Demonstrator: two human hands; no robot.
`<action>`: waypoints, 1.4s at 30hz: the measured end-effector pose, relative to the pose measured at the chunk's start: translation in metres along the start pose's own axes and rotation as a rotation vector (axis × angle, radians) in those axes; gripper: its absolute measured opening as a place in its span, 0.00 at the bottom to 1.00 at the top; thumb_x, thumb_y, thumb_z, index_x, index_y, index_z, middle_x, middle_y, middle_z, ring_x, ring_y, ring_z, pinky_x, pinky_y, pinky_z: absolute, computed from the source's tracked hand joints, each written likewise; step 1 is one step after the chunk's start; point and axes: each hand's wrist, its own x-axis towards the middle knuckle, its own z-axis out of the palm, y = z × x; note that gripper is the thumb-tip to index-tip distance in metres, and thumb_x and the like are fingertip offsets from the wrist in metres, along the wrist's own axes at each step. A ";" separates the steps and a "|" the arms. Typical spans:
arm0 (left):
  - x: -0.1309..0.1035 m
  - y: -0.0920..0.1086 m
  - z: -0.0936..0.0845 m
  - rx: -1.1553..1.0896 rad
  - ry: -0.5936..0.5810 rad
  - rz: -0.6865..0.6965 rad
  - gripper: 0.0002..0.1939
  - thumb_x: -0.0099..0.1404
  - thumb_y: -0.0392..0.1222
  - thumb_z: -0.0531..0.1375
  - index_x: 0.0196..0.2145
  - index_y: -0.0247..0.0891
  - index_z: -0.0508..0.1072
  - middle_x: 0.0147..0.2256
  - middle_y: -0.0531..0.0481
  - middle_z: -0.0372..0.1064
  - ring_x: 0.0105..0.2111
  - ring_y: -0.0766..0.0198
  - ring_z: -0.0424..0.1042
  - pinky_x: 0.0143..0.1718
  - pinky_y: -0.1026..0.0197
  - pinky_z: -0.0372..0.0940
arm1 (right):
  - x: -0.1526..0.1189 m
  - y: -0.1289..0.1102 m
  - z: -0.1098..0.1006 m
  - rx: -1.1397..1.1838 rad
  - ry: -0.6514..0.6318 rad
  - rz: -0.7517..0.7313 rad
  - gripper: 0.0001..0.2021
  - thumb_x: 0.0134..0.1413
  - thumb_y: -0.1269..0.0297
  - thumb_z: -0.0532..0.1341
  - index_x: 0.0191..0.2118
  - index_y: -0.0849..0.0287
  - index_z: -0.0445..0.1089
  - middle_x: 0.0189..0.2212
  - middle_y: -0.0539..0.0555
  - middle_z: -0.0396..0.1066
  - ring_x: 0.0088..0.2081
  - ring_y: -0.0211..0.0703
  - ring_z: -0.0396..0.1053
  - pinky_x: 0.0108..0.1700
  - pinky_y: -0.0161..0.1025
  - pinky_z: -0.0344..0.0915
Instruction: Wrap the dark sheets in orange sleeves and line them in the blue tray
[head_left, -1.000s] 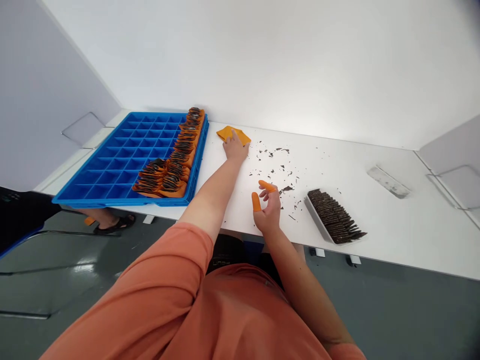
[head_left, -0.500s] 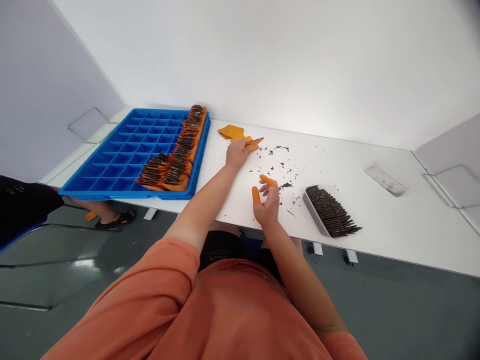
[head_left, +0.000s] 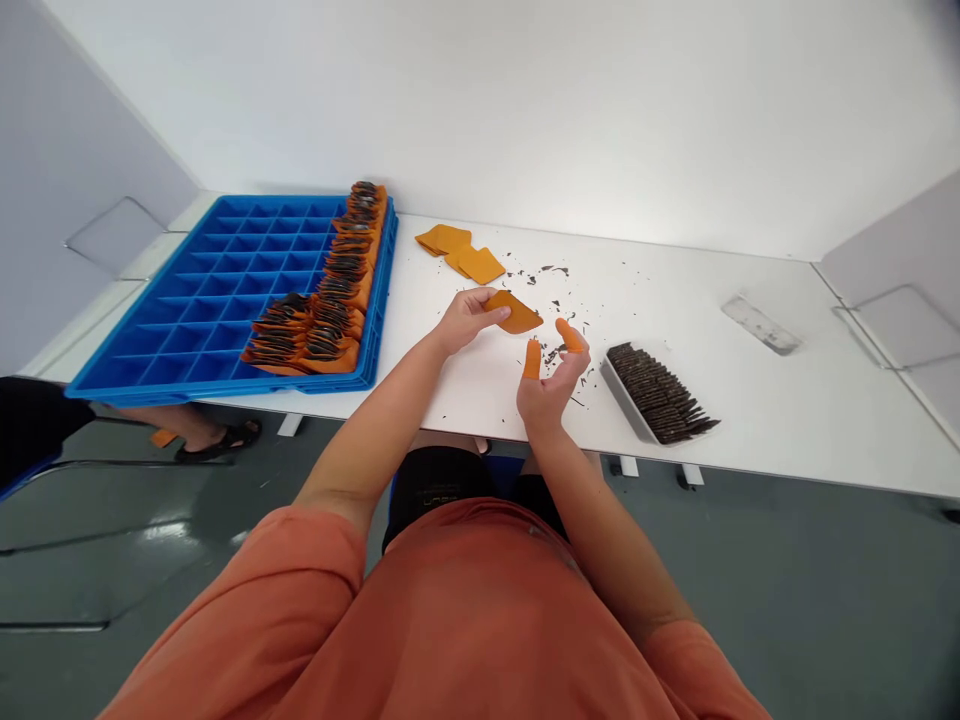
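Observation:
My left hand (head_left: 466, 322) pinches an orange packet (head_left: 516, 312) by its left end, above the white table. Just to the right, my right hand (head_left: 551, 385) holds nothing; its thumb and forefinger wear orange finger covers and are spread apart. Behind my left hand lie flat orange packets (head_left: 480, 263) in two small overlapping groups. Dark flakes (head_left: 551, 270) are scattered about the middle of the table. A white tray (head_left: 628, 405) to the right of my right hand is packed with a row of thin dark pieces (head_left: 664, 395).
A blue compartment tray (head_left: 154, 340) stands at the left, its right-hand compartments filled with orange packets holding dark pieces (head_left: 349, 265). A clear lid or tray (head_left: 761, 324) lies at the right. Another person's leg (head_left: 180, 425) shows below the table at the left.
My left hand has drawn back from the group of packets toward me with one orange packet in it. My right hand has moved slightly right, its fingers still apart.

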 end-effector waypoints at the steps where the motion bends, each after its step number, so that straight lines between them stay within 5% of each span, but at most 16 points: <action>1: -0.001 0.001 0.001 -0.004 -0.026 -0.013 0.31 0.53 0.65 0.81 0.38 0.35 0.84 0.40 0.42 0.85 0.42 0.54 0.84 0.50 0.51 0.78 | 0.001 0.000 -0.001 0.017 0.001 0.029 0.23 0.75 0.46 0.59 0.66 0.52 0.65 0.62 0.65 0.69 0.64 0.57 0.68 0.68 0.68 0.66; 8: -0.004 0.005 0.006 0.003 -0.238 -0.043 0.28 0.56 0.63 0.81 0.38 0.36 0.84 0.36 0.42 0.84 0.40 0.54 0.85 0.50 0.50 0.79 | 0.006 -0.002 -0.002 0.032 -0.012 0.036 0.15 0.75 0.47 0.58 0.51 0.52 0.73 0.50 0.58 0.74 0.54 0.49 0.73 0.62 0.58 0.70; 15: -0.002 0.002 0.008 0.215 -0.220 0.047 0.27 0.52 0.55 0.83 0.42 0.37 0.83 0.40 0.46 0.81 0.40 0.60 0.79 0.50 0.53 0.73 | 0.008 0.001 0.001 0.082 0.072 0.246 0.25 0.64 0.34 0.66 0.38 0.52 0.64 0.39 0.52 0.69 0.41 0.42 0.68 0.43 0.44 0.70; 18: -0.004 0.002 0.012 0.289 -0.191 0.051 0.26 0.52 0.49 0.82 0.46 0.38 0.83 0.44 0.45 0.82 0.45 0.57 0.80 0.57 0.50 0.72 | 0.009 0.005 0.002 0.076 0.067 0.276 0.27 0.61 0.32 0.68 0.36 0.52 0.63 0.38 0.51 0.69 0.39 0.41 0.66 0.44 0.45 0.69; 23: -0.002 0.000 0.013 0.172 -0.040 0.041 0.21 0.59 0.57 0.79 0.37 0.37 0.85 0.41 0.44 0.84 0.44 0.55 0.83 0.54 0.49 0.75 | 0.012 0.004 0.000 0.017 0.119 0.265 0.23 0.67 0.37 0.65 0.37 0.52 0.64 0.39 0.52 0.71 0.43 0.44 0.70 0.50 0.50 0.68; 26: 0.000 0.002 0.009 0.022 -0.007 0.052 0.25 0.55 0.60 0.82 0.38 0.37 0.86 0.41 0.44 0.85 0.45 0.54 0.84 0.53 0.50 0.78 | 0.011 0.000 -0.002 -0.021 0.129 0.228 0.21 0.71 0.40 0.62 0.51 0.52 0.71 0.51 0.59 0.74 0.53 0.51 0.72 0.57 0.57 0.69; 30: -0.003 0.011 0.010 -0.023 -0.115 0.016 0.25 0.55 0.59 0.82 0.40 0.38 0.88 0.42 0.45 0.86 0.45 0.53 0.86 0.51 0.50 0.80 | 0.010 -0.006 -0.005 -0.025 0.059 0.092 0.25 0.74 0.42 0.59 0.66 0.51 0.67 0.62 0.63 0.69 0.66 0.58 0.67 0.67 0.67 0.66; 34: -0.006 0.014 0.012 0.046 -0.211 -0.064 0.28 0.52 0.62 0.83 0.39 0.37 0.88 0.39 0.43 0.86 0.40 0.52 0.85 0.44 0.51 0.80 | 0.010 -0.006 -0.006 0.003 0.007 0.014 0.19 0.75 0.45 0.60 0.59 0.50 0.72 0.58 0.60 0.71 0.63 0.55 0.70 0.66 0.66 0.68; 37: -0.006 0.011 0.009 0.118 -0.241 -0.047 0.27 0.55 0.64 0.80 0.39 0.36 0.88 0.39 0.43 0.85 0.40 0.52 0.84 0.44 0.52 0.78 | 0.011 0.000 -0.005 0.031 0.005 0.139 0.18 0.73 0.42 0.60 0.49 0.52 0.73 0.51 0.58 0.74 0.55 0.50 0.73 0.60 0.59 0.73; 40: -0.006 0.008 0.009 0.277 -0.236 0.052 0.24 0.59 0.58 0.79 0.46 0.39 0.86 0.47 0.43 0.84 0.49 0.51 0.83 0.53 0.50 0.76 | 0.011 0.005 -0.003 0.056 0.019 0.286 0.22 0.70 0.36 0.62 0.44 0.53 0.69 0.45 0.56 0.73 0.47 0.45 0.72 0.53 0.52 0.75; 42: -0.008 0.008 0.013 0.366 -0.249 0.112 0.31 0.57 0.51 0.79 0.56 0.41 0.82 0.55 0.42 0.81 0.58 0.48 0.79 0.63 0.48 0.72 | 0.011 0.006 -0.003 0.072 0.029 0.335 0.25 0.66 0.34 0.63 0.42 0.53 0.66 0.43 0.55 0.72 0.43 0.42 0.70 0.48 0.47 0.74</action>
